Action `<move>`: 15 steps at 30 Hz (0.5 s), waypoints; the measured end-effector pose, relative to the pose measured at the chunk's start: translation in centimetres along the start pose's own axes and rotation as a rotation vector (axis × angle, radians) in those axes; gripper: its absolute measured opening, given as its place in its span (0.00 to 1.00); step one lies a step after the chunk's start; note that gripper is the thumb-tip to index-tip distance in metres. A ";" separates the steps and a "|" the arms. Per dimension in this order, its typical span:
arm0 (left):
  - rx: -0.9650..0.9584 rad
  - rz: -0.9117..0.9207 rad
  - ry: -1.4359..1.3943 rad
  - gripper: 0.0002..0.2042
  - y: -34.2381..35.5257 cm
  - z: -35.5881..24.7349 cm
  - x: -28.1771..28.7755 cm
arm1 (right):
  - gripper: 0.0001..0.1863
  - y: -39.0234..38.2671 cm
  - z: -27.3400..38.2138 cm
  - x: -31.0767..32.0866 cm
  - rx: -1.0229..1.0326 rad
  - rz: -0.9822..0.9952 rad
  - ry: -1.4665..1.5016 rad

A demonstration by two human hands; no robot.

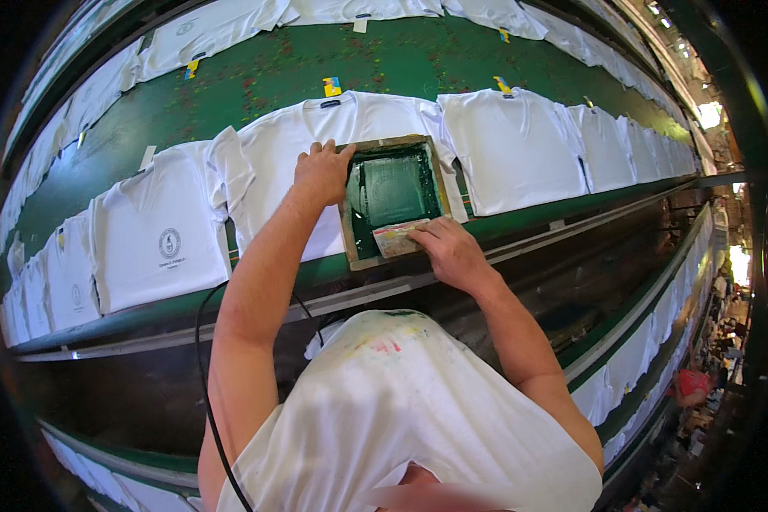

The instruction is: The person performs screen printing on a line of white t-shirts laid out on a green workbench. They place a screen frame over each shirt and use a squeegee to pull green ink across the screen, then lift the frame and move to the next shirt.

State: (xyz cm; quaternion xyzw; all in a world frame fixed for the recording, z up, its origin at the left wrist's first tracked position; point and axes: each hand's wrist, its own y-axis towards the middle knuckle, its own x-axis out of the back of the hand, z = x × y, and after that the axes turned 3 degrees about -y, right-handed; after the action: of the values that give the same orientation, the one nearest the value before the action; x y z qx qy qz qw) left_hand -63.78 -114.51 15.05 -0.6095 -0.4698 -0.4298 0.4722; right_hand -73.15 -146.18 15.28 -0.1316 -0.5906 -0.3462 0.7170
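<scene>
A wooden-edged printing screen (443, 183) with dark green mesh and ink lies on a white T-shirt (273, 145) laid out in front of me. At the screen's far left corner, my left hand (322, 173) grips the frame, its thumb along the edge. My right hand (454, 253) holds a squeegee (395, 241) inside the frame, at the near end of the mesh. Its blade edge rests against the inked mesh. The part of the shirt under the screen is hidden.
White T-shirts line the long green table (256, 81); the left shirt (158, 226) carries a round dark print, the right shirt (512, 154) shows none. A metal rail (333, 301) runs along the near edge. A black cable (200, 358) hangs beside my left arm. More shirts (627, 375) lie on the right.
</scene>
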 end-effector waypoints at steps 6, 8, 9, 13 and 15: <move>0.032 0.088 0.035 0.44 1.1 -0.5 0.5 | 0.19 2.6 -2.0 -0.3 0.039 0.086 0.084; 0.058 0.093 0.028 0.43 1.2 -0.8 0.5 | 0.18 3.7 -3.7 0.4 0.013 0.214 0.164; 0.076 0.097 0.013 0.43 1.3 -0.9 0.5 | 0.18 4.4 -4.4 0.6 0.009 0.240 0.196; 0.131 0.106 -0.019 0.43 1.3 -1.4 0.4 | 0.18 7.9 -7.7 0.6 -0.028 0.337 0.274; 0.154 0.099 -0.016 0.44 1.2 -1.5 0.4 | 0.18 9.8 -9.1 -0.1 -0.026 0.335 0.293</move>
State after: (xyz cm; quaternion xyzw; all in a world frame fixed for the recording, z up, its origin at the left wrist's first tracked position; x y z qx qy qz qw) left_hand -62.67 -116.06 15.56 -0.5974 -0.4745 -0.3638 0.5345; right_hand -59.85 -144.47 14.94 -0.1856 -0.4453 -0.2453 0.8409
